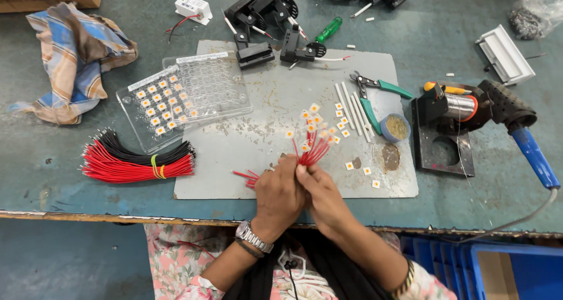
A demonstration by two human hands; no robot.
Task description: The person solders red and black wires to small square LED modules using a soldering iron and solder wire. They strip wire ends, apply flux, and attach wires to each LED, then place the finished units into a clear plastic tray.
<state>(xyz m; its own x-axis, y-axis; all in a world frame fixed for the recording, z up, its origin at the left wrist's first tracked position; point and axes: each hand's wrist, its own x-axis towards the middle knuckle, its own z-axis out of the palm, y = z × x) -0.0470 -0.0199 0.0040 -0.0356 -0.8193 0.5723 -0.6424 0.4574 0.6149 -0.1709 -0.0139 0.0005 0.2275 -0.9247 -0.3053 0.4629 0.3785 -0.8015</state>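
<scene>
Two bare hands are meeting at the near edge of the worn grey rectangular mat (375, 177). Both the left hand (280, 195) and the right hand (321, 195) are closing together around one bunch of thin red wires tipped with small square white-and-yellow chips (311, 137), which is fanning upward over the mat. About ten more such loose chips (365, 171) are lying scattered on the mat. Two clear plastic trays (208, 86) are overlapping to the left, one holding rows of chips. One tied bundle of red and black wires (138, 159) is resting beside them. One green-handled cutter (375, 95), one blue-handled soldering iron (531, 150) and one crumpled checked cloth (73, 56) are sitting on the scuffed teal workbench (47, 177).
</scene>
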